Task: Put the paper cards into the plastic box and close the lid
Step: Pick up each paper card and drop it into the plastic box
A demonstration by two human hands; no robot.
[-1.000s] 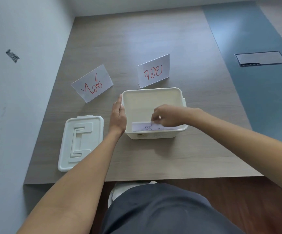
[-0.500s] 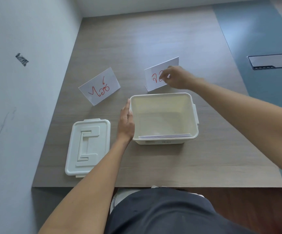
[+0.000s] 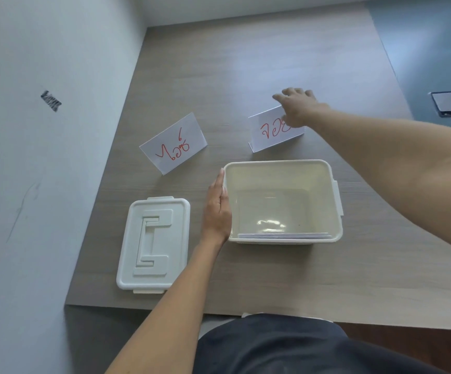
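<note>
- The cream rectangular plastic box (image 3: 282, 168) is parked open on the grey wood-grain worktop (image 3: 246, 63), and the edge of at least one white card (image 3: 283, 235) is seen lying flat against its near wall.
- The box is steadied by the left hand (image 3: 217, 211), laid flat against its left wall with the fingers straight and nothing gripped.
- The folded white paper card with red handwriting (image 3: 270, 130), standing just behind the box, is being reached for by the right hand (image 3: 298, 109); the top right corner is covered by it, fingers (image 3: 286, 94) spread loosely over the top edge. Whether the card is actually pinched yet can't be told from here.
- A second folded white card with red writing (image 3: 173, 143) is left standing well to the left, untouched.
- The white moulded plastic lid (image 3: 153, 244) is lying flat near the front left of the worktop, beside the left forearm.
- For this step, probably best if the card is pinched at the fold line so both flaps are caught together, then collapsed flat before it's lowered in.
- It should be slid down onto what's already inside, not dropped upright, or the lid could be fouled later.
- The box should be kept braced while that's done, since it looks light enough to skate.
</note>
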